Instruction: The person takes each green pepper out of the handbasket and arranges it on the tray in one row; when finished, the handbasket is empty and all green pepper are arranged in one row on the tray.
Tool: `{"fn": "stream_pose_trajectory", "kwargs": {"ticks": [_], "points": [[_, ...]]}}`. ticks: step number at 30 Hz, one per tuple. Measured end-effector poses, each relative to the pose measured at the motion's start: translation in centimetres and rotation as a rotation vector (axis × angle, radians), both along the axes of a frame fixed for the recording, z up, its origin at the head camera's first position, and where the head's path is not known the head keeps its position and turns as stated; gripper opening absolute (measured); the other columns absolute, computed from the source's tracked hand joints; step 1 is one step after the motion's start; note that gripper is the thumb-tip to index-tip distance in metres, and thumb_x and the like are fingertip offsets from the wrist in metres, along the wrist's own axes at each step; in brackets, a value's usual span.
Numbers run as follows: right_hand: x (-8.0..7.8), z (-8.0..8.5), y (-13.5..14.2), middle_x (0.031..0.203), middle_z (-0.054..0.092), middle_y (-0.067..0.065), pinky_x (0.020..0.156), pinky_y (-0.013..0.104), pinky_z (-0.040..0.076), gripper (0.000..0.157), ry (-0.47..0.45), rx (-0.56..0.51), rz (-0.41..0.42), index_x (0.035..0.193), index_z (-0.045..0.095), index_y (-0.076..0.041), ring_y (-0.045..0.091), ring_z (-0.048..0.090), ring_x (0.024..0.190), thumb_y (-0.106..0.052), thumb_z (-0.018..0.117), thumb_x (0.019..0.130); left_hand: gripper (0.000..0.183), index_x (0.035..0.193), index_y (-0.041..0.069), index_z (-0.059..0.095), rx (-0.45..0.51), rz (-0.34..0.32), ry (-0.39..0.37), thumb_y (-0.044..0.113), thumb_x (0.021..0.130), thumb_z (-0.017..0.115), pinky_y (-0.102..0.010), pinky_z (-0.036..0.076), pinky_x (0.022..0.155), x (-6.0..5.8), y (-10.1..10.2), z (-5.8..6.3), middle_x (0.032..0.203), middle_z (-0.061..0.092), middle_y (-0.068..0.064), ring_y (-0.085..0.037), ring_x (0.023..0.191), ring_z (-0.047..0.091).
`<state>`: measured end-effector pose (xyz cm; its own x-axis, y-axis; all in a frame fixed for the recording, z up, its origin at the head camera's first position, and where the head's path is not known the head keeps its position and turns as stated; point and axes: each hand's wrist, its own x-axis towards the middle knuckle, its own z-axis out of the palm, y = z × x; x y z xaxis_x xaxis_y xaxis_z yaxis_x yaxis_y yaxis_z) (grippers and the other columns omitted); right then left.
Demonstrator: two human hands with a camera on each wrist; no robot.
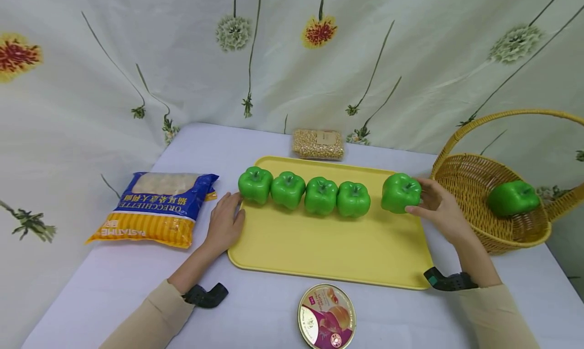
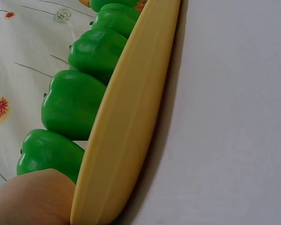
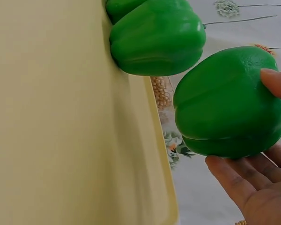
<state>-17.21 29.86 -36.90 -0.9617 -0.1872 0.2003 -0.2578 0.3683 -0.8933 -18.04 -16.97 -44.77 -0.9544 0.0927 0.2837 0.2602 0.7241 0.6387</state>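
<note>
A green bell pepper [image 1: 401, 193] is gripped in my right hand [image 1: 440, 207], its thumb on one side and fingers on the other. In the right wrist view this pepper [image 3: 229, 105] appears held up over the right part of the yellow tray [image 1: 315, 247]. Several more green bell peppers [image 1: 321, 196] stand in a row along the tray's far side, stems up. My left hand [image 1: 225, 222] rests at the tray's left edge, close beside the leftmost pepper [image 1: 255, 185]. In the left wrist view, only part of that hand [image 2: 35, 199] shows.
A wicker basket [image 1: 461, 197] with a tall handle stands at the right, holding another green bell pepper [image 1: 513, 198]. On the left lies a blue and orange pasta bag [image 1: 157, 209]. Behind the tray is a pack of grains [image 1: 318, 144]; a round tin [image 1: 326, 316] sits in front.
</note>
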Motion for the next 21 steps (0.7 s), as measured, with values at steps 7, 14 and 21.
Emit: {"fn": "stream_pose_trajectory", "kwargs": {"ticks": [7, 14, 21], "points": [[-0.5, -0.9, -1.1, 0.131, 0.047, -0.006, 0.085, 0.012, 0.051, 0.066, -0.062, 0.029, 0.042, 0.142, 0.035, 0.008, -0.009, 0.051, 0.111, 0.001, 0.069, 0.085, 0.041, 0.134, -0.008, 0.048, 0.001, 0.000, 0.004, 0.003, 0.095, 0.047, -0.065, 0.020, 0.113, 0.0, 0.0, 0.0, 0.136, 0.052, -0.028, -0.048, 0.141, 0.028], [-0.9, -1.7, -1.3, 0.141, 0.039, 0.023, 0.085, 0.014, 0.052, 0.068, -0.124, 0.045, 0.054, 0.142, 0.033, 0.008, -0.008, 0.050, 0.110, -0.002, 0.070, 0.086, 0.042, 0.136, -0.009, 0.046, -0.002, -0.001, -0.005, 0.003, 0.095, 0.046, -0.064, 0.019, 0.114, 0.0, 0.0, 0.0, 0.138, 0.051, -0.029, -0.048, 0.142, 0.027], [-1.1, -2.4, -1.5, 0.143, 0.037, 0.025, 0.087, 0.012, 0.050, 0.069, -0.140, 0.031, 0.082, 0.144, 0.031, 0.008, 0.001, 0.051, 0.115, -0.001, 0.068, 0.087, 0.042, 0.136, -0.008, 0.046, -0.010, 0.001, -0.010, 0.002, 0.095, 0.047, -0.063, 0.018, 0.115, -0.1, 0.0, -0.1, 0.139, 0.050, -0.029, -0.047, 0.142, 0.026]]}}
